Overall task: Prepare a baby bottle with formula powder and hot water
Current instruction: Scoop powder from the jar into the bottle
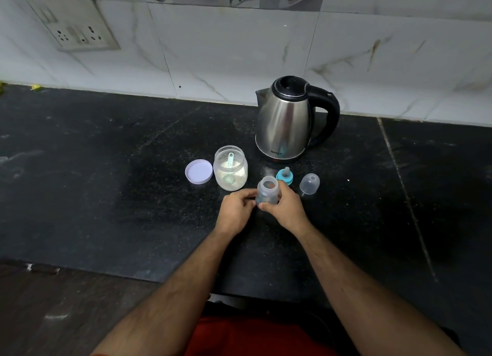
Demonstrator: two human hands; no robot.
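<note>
A clear baby bottle (267,190) stands upright and uncapped on the black counter (106,182). My right hand (285,209) wraps round its right side. My left hand (237,210) touches its lower left side with the fingertips. Just left of it is an open clear jar of white formula powder (231,169) with a pale green scoop (230,159) standing in it. The jar's lilac lid (199,171) lies upside down to the left. Behind the bottle lie the teal ring with its teat (285,175) and the clear dome cap (309,183). A steel kettle (288,119) stands at the back.
The kettle's black handle (331,115) points right, and its spout faces left. A tiled wall (239,57) backs the counter, with a socket plate (74,25) at the upper left. The counter's front edge (133,275) runs close to my body.
</note>
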